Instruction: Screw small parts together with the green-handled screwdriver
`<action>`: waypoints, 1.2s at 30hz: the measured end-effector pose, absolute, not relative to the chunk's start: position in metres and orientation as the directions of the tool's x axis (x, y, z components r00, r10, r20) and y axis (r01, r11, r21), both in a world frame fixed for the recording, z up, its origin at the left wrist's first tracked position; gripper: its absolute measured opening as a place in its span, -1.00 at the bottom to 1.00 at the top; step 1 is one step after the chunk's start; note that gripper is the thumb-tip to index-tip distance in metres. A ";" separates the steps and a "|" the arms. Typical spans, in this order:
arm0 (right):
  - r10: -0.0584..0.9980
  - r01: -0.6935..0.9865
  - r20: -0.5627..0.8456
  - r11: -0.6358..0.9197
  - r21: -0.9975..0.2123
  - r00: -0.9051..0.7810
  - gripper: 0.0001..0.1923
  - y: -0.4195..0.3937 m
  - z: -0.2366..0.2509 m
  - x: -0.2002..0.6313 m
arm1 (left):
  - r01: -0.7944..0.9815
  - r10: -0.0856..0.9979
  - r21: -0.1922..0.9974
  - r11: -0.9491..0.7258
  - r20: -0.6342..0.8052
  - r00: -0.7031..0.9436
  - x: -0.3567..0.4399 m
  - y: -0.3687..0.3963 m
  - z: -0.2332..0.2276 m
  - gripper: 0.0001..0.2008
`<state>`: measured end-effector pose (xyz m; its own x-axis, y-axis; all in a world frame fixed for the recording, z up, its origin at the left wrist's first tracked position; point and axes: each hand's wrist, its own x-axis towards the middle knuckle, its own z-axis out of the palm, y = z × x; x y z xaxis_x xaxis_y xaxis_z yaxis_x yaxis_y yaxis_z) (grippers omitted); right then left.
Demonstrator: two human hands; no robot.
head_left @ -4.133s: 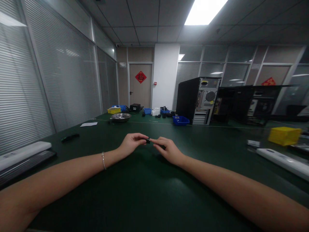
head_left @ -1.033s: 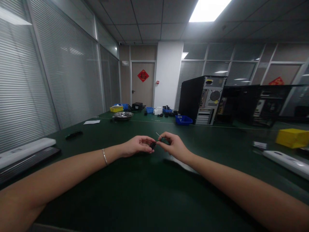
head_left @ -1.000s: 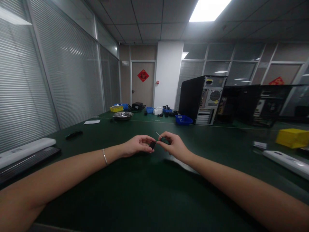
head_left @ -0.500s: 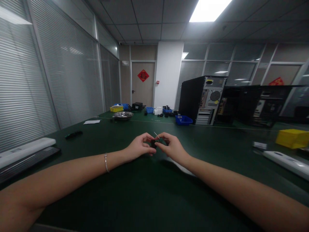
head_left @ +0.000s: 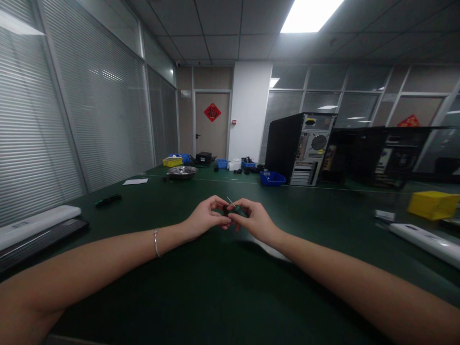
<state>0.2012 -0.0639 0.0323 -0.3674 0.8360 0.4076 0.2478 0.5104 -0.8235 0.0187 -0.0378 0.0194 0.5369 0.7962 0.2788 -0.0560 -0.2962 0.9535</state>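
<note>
Two hands meet over the table [head_left: 201, 287]: left hand [head_left: 204, 221] fingers pinch a small black part [head_left: 225, 211]; right hand [head_left: 253, 221] fingers grip a thin pin [head_left: 230, 201] slanting up-left, tip at the part.

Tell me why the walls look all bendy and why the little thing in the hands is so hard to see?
Head view: a wide lens bows the blinds and stretches the arms at the edges. The ceiling light glares white while the green table stays dim. The small black part, pinched between left hand and right hand, is tiny, dark and soft.
</note>
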 end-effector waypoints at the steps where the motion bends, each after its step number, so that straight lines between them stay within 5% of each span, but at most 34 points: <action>1: 0.833 0.248 0.412 0.516 -0.820 -0.369 -0.77 -0.065 0.033 0.201 | -0.059 0.799 0.953 -0.296 0.280 0.532 0.018 -0.038 0.020 -0.60; 17: 0.849 0.371 0.418 0.521 -0.769 -0.324 -0.75 -0.069 0.030 0.203 | -0.129 0.808 0.963 -0.235 0.268 0.525 0.019 -0.038 0.023 -0.62; 25: 0.839 0.213 0.392 0.491 -0.845 -0.378 -0.66 -0.066 0.031 0.201 | -0.135 0.843 0.957 -0.256 0.289 0.455 0.018 -0.039 0.025 -0.61; 36: 0.851 -0.026 0.235 0.253 -0.967 -0.470 -0.63 -0.069 0.039 0.204 | -0.146 0.820 0.948 -0.283 0.318 0.475 0.017 -0.042 0.025 -0.58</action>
<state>0.2037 -0.0693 0.0385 -0.4695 0.8511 0.2349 -0.0256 0.2528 -0.9672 0.0175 -0.0421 0.0252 0.4753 0.8203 0.3182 -0.1464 -0.2829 0.9479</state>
